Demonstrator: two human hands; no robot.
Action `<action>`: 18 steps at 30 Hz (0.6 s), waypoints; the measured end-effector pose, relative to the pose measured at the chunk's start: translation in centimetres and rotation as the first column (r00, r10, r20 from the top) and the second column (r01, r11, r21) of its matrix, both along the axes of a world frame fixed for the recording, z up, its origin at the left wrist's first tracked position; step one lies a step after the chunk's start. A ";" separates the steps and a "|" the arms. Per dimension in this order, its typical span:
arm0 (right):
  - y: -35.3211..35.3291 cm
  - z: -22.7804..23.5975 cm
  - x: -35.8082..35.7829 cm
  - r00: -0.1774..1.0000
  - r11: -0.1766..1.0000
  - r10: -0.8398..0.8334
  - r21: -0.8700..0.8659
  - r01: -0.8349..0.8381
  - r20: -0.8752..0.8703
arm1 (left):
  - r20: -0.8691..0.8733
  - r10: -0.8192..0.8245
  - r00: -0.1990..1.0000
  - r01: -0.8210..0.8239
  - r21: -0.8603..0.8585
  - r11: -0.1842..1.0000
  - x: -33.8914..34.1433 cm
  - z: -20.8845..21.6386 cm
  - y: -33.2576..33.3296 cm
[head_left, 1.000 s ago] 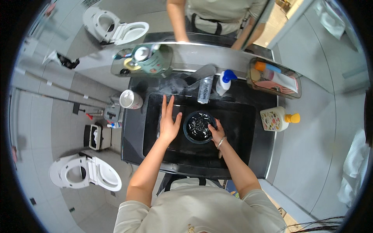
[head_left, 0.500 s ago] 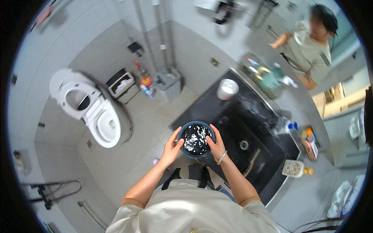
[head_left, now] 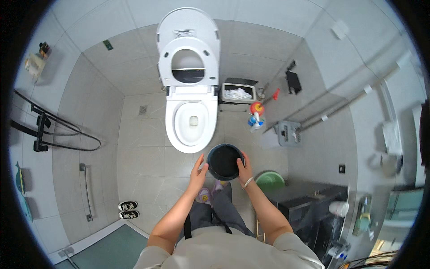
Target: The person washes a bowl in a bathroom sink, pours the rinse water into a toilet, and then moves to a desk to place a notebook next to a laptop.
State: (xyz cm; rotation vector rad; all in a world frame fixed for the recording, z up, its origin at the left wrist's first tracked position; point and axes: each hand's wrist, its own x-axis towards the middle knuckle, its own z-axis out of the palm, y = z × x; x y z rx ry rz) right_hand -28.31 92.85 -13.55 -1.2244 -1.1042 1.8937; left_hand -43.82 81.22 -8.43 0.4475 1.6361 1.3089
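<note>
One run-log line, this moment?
right hand: holds dark bowl | left hand: beside bowl, contact unclear | toilet: ahead, lid raised

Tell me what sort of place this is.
Most likely a home bathroom: a white toilet, what looks like a black shower fitting on the left wall, and a bin beside the toilet.

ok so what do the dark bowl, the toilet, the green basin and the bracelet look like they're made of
Dark bowl: possibly plastic, with a smooth rim; the look leaves it open.
Toilet: likely glazed ceramic, from its glossy white curves.
Green basin: probably plastic, smooth and evenly coloured.
Bracelet: seems polished metal, given its pale silvery shine.
</note>
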 end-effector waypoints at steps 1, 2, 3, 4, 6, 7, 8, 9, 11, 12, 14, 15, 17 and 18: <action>1.3 -1.9 -2.5 0.999 0.999 0.034 0.007 -0.035 0.032 | 0.011 0.047 0.999 -0.047 -0.002 0.999 -1.7 -1.7 -0.1; 2.5 -4.2 -4.6 0.995 0.997 0.070 0.007 -0.071 0.065 | 0.024 0.096 0.995 -0.096 -0.010 0.995 -3.0 -3.2 -0.4; 3.4 -6.3 -6.5 0.990 0.994 0.106 0.001 -0.106 0.096 | -0.009 0.117 0.993 -0.118 -0.047 0.992 -3.9 -4.3 -0.7; 4.3 -8.4 -8.1 0.979 0.985 0.171 -0.039 -0.168 0.113 | -0.040 0.135 0.990 -0.138 -0.085 0.987 -4.7 -5.3 -0.9; 6.0 -13.4 -12.1 0.981 0.978 0.177 -0.124 -0.166 0.085 | -0.064 0.199 0.978 -0.206 -0.117 0.972 -6.8 -7.8 -0.6; 6.4 -15.8 -13.9 0.982 0.972 0.174 -0.172 -0.160 0.074 | -0.047 0.245 0.968 -0.249 -0.121 0.961 -7.5 -9.1 -0.6; 6.7 -17.6 -15.3 0.979 0.919 0.200 -0.355 -0.173 0.042 | -0.026 0.280 0.960 -0.281 -0.137 0.950 -7.8 -10.6 -0.7; 7.9 -18.4 -16.9 0.976 0.838 0.219 -0.515 -0.181 0.012 | 0.034 0.335 0.942 -0.326 -0.158 0.932 -8.3 -11.4 -0.2; 9.6 -20.2 -20.0 0.966 0.646 0.260 -0.741 -0.180 -0.008 | 0.150 0.441 0.885 -0.408 -0.205 0.890 -8.9 -12.7 0.5; 10.2 -21.1 -21.5 0.957 0.555 0.291 -0.814 -0.169 -0.001 | 0.148 0.455 0.878 -0.426 -0.189 0.885 -9.0 -14.3 0.2; 11.0 -23.7 -23.3 0.965 0.345 0.243 -0.921 -0.180 -0.097 | 0.144 0.477 0.867 -0.450 -0.183 0.874 -9.6 -16.1 0.7; 11.0 -25.2 -23.7 0.964 0.198 0.158 -0.949 -0.245 -0.216 | 0.140 0.485 0.863 -0.460 -0.179 0.870 -9.9 -16.7 1.0; 10.9 -27.0 -24.7 0.916 -0.075 -0.074 -0.914 -0.399 -0.394 | 0.178 0.495 0.851 -0.452 -0.232 0.861 -10.5 -17.4 1.4; 10.5 -27.2 -25.3 0.887 0.004 -0.083 -0.890 -0.456 -0.454 | 0.197 0.498 0.845 -0.446 -0.255 0.858 -10.9 -17.8 1.7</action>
